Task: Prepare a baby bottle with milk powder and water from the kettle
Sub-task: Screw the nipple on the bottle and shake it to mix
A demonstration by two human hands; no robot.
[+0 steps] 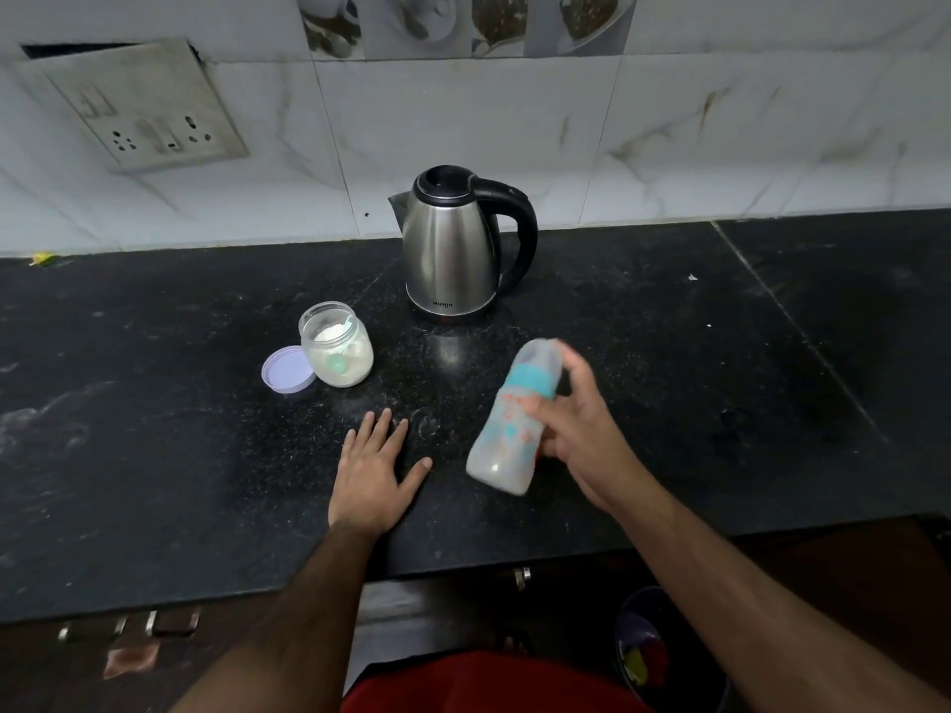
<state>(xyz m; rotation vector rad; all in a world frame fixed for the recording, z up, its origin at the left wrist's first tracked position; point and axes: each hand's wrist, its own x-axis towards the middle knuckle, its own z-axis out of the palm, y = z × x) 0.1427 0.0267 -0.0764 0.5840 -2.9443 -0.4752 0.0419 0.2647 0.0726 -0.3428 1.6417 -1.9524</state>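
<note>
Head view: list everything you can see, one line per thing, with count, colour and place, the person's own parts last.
kettle: 1, steel with black lid and handle, back of the counter by the wall
powder jar: 1, clear, open, white powder and a scoop inside, left of the kettle
jar lid: 1, lilac, on the counter against the jar's left side
baby bottle: 1, cloudy with teal ring, tilted, blurred, held above the counter
counter: 1, black speckled stone
socket plate: 1, grey, on the wall, upper left
left hand: 1, flat on the counter
right hand: 1, grips the bottle
</note>
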